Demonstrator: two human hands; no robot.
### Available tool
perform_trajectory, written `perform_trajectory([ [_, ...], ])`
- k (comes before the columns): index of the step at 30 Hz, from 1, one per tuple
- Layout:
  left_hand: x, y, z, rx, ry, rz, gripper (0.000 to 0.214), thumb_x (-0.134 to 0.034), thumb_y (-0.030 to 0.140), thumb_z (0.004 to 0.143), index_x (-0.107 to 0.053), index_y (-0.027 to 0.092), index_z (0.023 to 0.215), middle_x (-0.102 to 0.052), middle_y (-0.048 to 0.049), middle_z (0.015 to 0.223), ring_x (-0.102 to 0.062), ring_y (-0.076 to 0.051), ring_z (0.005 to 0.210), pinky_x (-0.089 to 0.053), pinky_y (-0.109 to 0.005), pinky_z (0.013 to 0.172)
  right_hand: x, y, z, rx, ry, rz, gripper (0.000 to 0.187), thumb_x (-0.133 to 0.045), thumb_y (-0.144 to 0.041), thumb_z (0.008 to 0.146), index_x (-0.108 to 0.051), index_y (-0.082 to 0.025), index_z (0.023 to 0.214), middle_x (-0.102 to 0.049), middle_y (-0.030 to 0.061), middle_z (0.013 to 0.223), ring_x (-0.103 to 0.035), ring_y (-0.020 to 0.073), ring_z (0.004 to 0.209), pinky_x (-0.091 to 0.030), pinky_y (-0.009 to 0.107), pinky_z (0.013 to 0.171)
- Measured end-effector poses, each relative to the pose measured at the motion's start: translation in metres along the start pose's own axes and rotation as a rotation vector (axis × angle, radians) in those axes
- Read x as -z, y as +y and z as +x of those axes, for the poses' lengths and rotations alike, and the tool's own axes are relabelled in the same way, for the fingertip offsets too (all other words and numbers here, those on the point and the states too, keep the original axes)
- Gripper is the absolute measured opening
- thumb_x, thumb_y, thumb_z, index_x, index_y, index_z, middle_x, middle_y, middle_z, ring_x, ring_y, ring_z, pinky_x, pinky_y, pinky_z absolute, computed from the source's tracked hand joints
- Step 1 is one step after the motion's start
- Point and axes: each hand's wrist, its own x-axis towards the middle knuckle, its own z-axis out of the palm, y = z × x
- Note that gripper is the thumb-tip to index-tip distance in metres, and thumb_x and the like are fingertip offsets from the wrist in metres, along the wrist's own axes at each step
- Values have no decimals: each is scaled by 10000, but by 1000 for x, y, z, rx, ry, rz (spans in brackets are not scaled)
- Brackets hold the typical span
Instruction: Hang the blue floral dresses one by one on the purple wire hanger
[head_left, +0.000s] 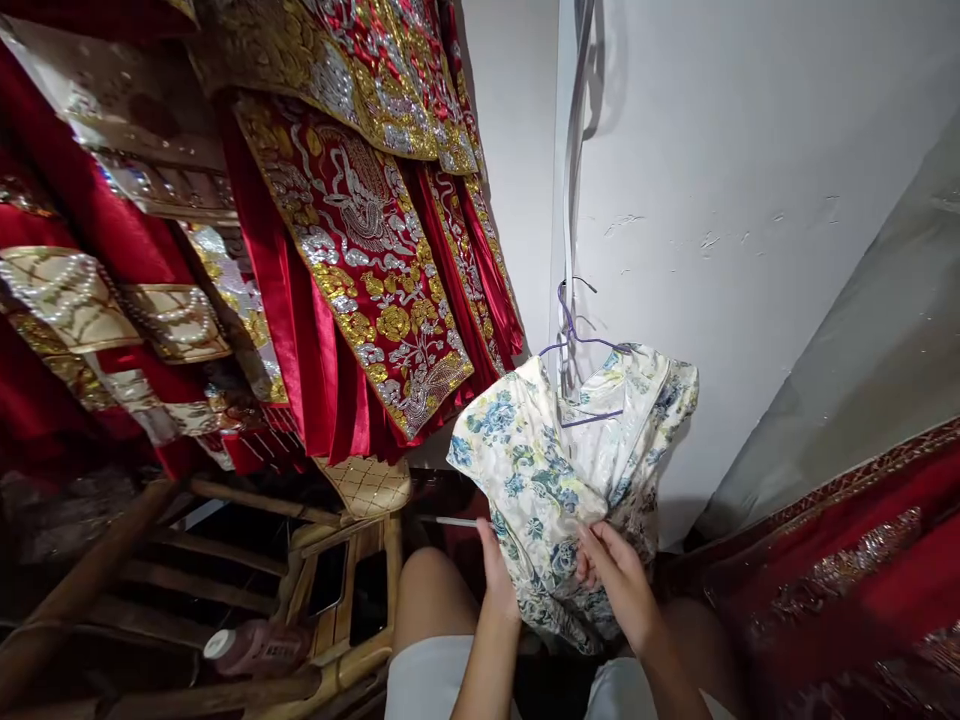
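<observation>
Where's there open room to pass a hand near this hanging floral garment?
Probably above and right of the floral garment, before the white wall, bordered right by the grey sheet. Crowded: upper left, red embroidered garments; below, the left hand and right hand.

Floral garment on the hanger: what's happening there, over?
Floral garment on purple hanger. Left hand at its side, fingers mostly hidden. Right hand touching its front. Red outfit alongside, not blocking.

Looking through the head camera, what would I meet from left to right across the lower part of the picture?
Pink bottle with a white cap, bare knee, left hand, right hand, red sequinned fabric.
</observation>
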Motion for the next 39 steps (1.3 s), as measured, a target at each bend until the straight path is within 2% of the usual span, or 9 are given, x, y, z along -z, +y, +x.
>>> perform_trajectory([
  [3,-9,-2,-9,95,-185,51,640,-947,550,509,-748,180,991,-741,-108,846,-710,-337,889,-579,-469,834,-14,-5,-3,26,44,7,538,-700,-733,759,-568,-216,693,-517,-23,567,-484,153,548,-394,286,539],
  [6,-19,-4,-22,58,-157,84,558,-927,502,581,-741,151,972,-685,-28,649,-674,-221,633,-579,-441,827,-27,-8,-9,-31,90,121,559,-719,-762,707,-565,-225,743,-511,-34,559,-485,157,522,-382,287,519],
  [13,-14,13,-31,7,-41,74,571,-947,390,579,-761,152,1063,-767,-143,1139,-716,-301,1066,-523,-391,999,-17,-3,-2,-45,211,224,549,-748,-757,659,-561,-255,781,-580,-14,610,-536,188,534,-411,312,522],
  [20,-5,22,-30,29,-83,67,624,-933,414,605,-738,138,1130,-777,-153,1064,-721,-327,1048,-534,-426,979,-21,6,1,9,76,99,547,-707,-759,714,-615,-231,823,-558,-11,592,-494,177,540,-376,293,501],
  [26,-9,26,-33,49,-60,91,623,-937,398,572,-729,135,1098,-777,-138,999,-735,-309,943,-561,-411,900,-18,2,-3,20,53,24,538,-686,-735,736,-565,-217,658,-524,-11,550,-459,152,521,-372,277,501],
  [29,0,27,-25,-112,138,94,587,-911,386,592,-701,161,1091,-761,-117,1006,-714,-296,1003,-546,-381,908,-8,-3,-7,29,13,-15,476,-696,-631,771,-552,-206,613,-485,-19,545,-417,131,525,-332,257,494],
  [32,15,22,-14,-453,443,178,497,-826,390,692,-640,220,1121,-702,-98,1155,-659,-260,1109,-510,-342,937,-2,-3,-12,-30,-60,-68,421,-672,-559,790,-569,-194,606,-479,-18,531,-403,125,513,-299,253,489],
  [34,20,11,-12,-627,499,307,419,-776,364,739,-631,231,1109,-668,-94,1178,-629,-248,1120,-484,-343,965,-5,-1,-14,-76,-85,-75,399,-658,-535,778,-559,-195,594,-454,-28,500,-377,117,490,-276,251,486],
  [39,1,-37,-22,-427,53,533,252,-718,239,680,-711,221,932,-697,-59,930,-636,-257,919,-486,-348,876,-17,0,-15,-36,-106,-51,330,-618,-449,720,-511,-206,524,-394,-48,460,-342,107,463,-270,256,491],
])
